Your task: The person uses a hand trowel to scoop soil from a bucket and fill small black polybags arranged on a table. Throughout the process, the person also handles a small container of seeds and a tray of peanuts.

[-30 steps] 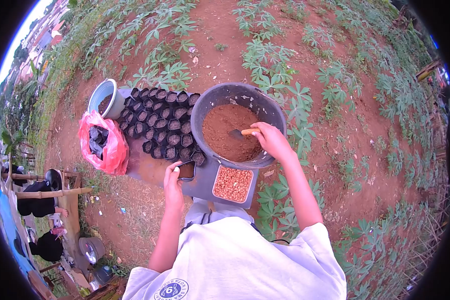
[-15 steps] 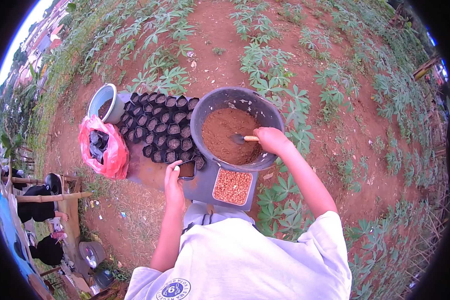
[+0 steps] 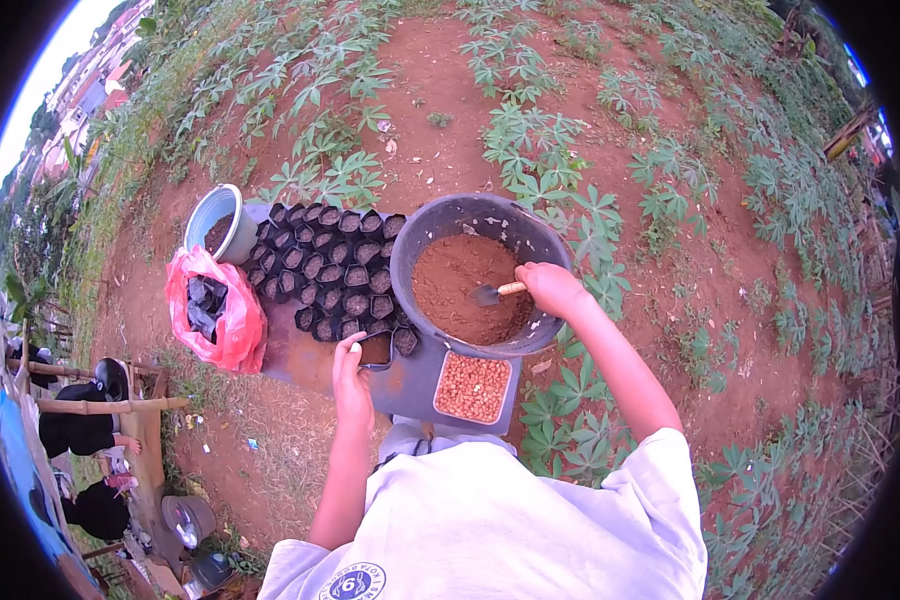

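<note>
My right hand is closed round the wooden handle of a small trowel, whose blade rests at the soil surface. That brown soil lies in a large dark tub. My left hand grips a black seedling bag with brown soil inside, held at the near edge of the filled bags. Many black seedling bags with greyish soil stand packed together left of the tub. Below the tub sits a square container of tan seeds or kernels.
A pink plastic bag with black plastic inside sits at the table's left, beside a pale blue bucket holding dark soil. The table stands among rows of leafy plants. People in black are at a bamboo structure, lower left.
The trowel has shifted slightly within the tub, its blade showing more plainly above the soil. My left hand still holds the bag. The whole view has moved a little.
</note>
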Demonstrator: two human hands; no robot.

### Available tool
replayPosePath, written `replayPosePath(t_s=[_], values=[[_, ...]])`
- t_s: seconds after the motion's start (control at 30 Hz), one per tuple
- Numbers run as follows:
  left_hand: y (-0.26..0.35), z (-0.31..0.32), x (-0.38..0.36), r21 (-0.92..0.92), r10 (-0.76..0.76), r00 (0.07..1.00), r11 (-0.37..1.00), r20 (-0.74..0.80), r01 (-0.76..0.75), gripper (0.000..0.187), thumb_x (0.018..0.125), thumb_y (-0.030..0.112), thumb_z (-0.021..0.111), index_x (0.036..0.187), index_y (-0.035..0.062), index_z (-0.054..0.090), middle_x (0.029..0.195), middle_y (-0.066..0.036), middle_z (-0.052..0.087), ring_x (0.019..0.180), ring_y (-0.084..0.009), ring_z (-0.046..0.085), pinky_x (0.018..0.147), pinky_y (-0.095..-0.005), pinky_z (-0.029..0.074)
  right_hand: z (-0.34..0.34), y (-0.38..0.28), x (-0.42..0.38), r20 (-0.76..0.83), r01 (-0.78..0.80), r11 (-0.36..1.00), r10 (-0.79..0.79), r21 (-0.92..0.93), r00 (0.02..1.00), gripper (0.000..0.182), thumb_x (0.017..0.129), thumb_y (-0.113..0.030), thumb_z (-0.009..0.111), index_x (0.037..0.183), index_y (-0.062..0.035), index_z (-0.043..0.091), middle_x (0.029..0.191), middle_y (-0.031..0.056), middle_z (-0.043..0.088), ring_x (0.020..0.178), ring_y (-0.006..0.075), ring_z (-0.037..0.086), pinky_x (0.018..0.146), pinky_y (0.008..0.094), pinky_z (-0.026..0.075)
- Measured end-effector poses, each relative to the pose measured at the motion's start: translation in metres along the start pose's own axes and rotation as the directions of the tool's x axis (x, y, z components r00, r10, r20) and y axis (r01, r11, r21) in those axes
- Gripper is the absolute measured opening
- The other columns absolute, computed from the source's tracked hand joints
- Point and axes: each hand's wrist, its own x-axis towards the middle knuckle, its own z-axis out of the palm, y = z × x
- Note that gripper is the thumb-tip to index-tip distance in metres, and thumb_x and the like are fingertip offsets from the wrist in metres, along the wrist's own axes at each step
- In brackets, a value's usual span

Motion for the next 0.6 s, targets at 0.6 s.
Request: replayPosePath(t_s=[0.6], values=[[0.002, -0.014, 0.04, -0.042, -0.052, 0.998, 0.998, 0.036, 0.054, 0.028, 0.101, 0.019, 0.046, 0.123, 0.0058, 0.057, 0.111, -0.004, 0.06, 0.097, -0.0105, 0.056, 0.086, -0.0274, 0.043, 0.007, 0.0, 0.013, 0.051, -0.103, 0.989, 0.098, 0.102, 0.994, 0.024, 0.075, 0.006, 0.059, 0.097, -0.0015, 0.055, 0.099, 0.0178, 0.065, 0.099, 0.036, 0.065, 0.086, 0.0456, 0.053]])
